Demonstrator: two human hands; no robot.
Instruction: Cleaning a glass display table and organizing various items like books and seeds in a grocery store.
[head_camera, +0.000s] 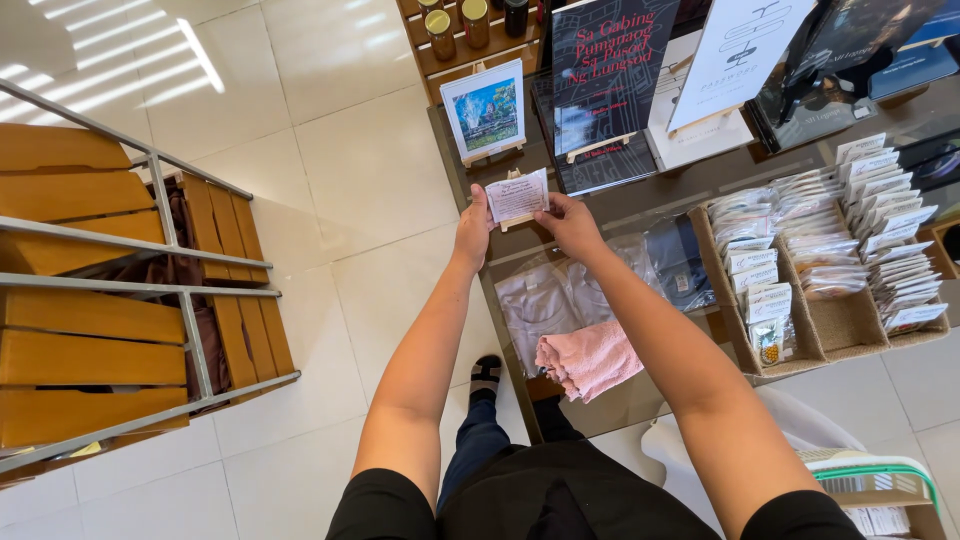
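Both my hands hold a small white printed card on a little wooden stand (517, 196) over the near left corner of a glass display table (640, 200). My left hand (474, 228) grips the card's left edge. My right hand (567, 222) grips its right edge. The stand's foot rests on or just above the glass; I cannot tell which. A folded pink cloth (590, 360) lies on the glass below my right forearm, next to clear plastic-wrapped garments (535, 305).
Behind the card stand a small picture on an easel (485, 110), a dark book (608, 75) and a white sign (735, 55). A woven tray (840, 325) of small packets sits at right. Wooden crates in a metal rack (120, 290) stand on the tiled floor at left.
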